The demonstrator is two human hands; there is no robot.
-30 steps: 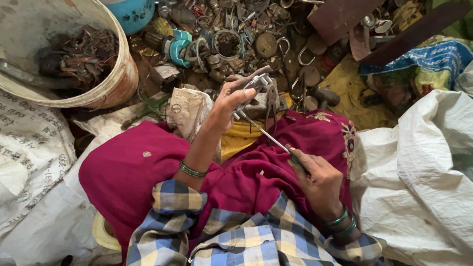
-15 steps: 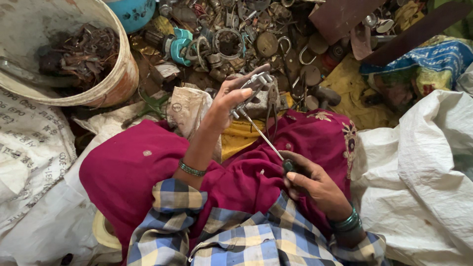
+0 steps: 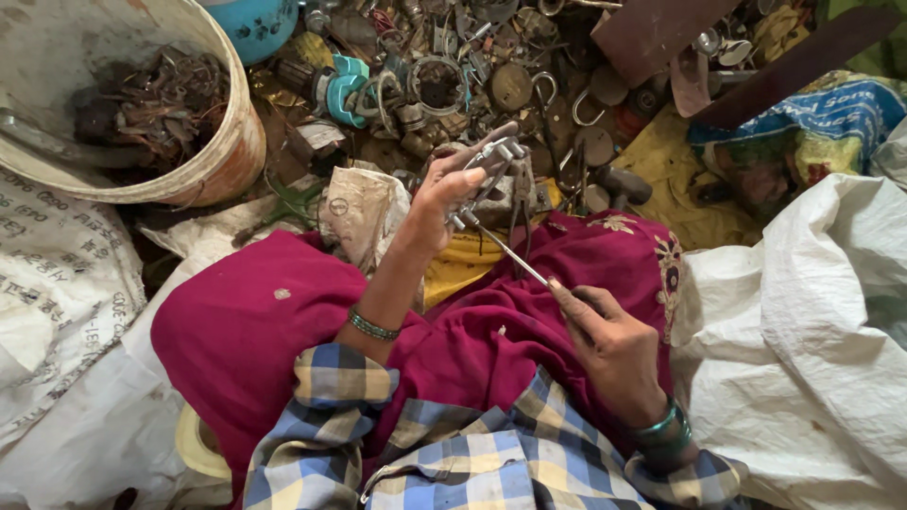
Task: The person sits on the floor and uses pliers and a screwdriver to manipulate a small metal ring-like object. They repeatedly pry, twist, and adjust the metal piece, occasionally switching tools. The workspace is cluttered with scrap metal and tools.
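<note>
Two hands worked at centre frame over a lap draped in magenta cloth [image 3: 255, 331]. Left hand [image 3: 444, 198] was raised, its fingers closed around a small grey metal part [image 3: 496, 161] just above centre. Right hand [image 3: 609, 345], lower and to the right, gripped the handle of a screwdriver [image 3: 505, 253]; the thin shaft ran up and left, and its tip met the underside of the part. The handle itself was hidden inside the fist.

Scrap pile [image 3: 491, 85] crowded the upper middle of the frame: rings, hooks, discs and a teal piece, reaching right up to the knuckles of the left hand, so little free room lay beyond the part. A white bucket [image 3: 241, 142] filled the upper left, its rim near the left knee, with dark tangled wire inside. White sacks [image 3: 812, 331] bounded the right edge, touching the cloth; a printed sack [image 3: 57, 274] lay along the left edge. A brown plank [image 3: 794, 66] crossed the upper right corner. Open room was only over the lap, between the two forearms in checked sleeves [image 3: 472, 453].
</note>
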